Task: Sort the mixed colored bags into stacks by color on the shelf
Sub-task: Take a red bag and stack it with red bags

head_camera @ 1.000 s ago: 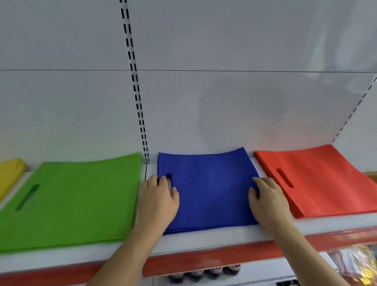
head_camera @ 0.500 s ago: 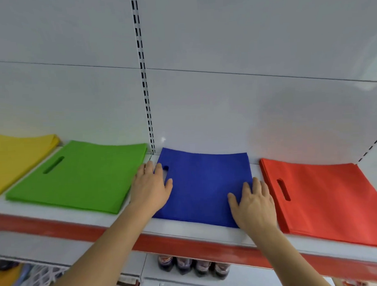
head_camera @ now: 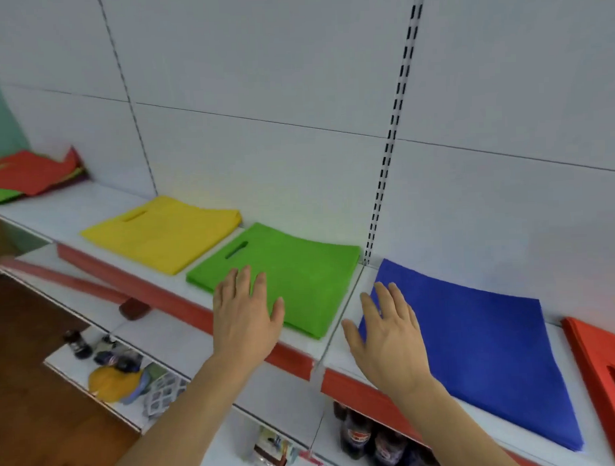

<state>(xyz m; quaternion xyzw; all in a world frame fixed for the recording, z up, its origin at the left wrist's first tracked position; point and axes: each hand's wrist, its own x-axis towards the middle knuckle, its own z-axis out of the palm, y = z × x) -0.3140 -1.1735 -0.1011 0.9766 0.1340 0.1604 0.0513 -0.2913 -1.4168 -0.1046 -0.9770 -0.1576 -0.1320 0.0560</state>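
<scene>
Far left on the shelf (head_camera: 163,328): a mixed heap of bags (head_camera: 32,174), red on top, a green corner and darker edges showing beneath, rumpled against the back panel. This appears to be the unsorted remainder.

Next: yellow stack (head_camera: 163,234), flat, handle slot toward the back. Just beside it, green stack (head_camera: 293,278), handle slot also at the far end.

Left hand (head_camera: 246,315): fingers straight and spread, holding nothing, over the near corner of the green stack. Contact or hover cannot be told.

Right hand (head_camera: 390,338): fingers extended and loosely fanned, empty, at the left edge of the blue stack (head_camera: 477,342); whether it touches is unclear.

Far right: red stack (head_camera: 607,372), partly cut off by the frame, slot visible.

Handling judgement: the bags look like thin non-woven fabric: light, limp, slightly grippy, not fragile. A single bag will likely sag and fold if lifted by one corner, and layers may drag neighbours along. Best hold is probably a pinch at the handle slot or along one edge with both hands, then laying it flat and pressing with the palm to square the stack.
</scene>
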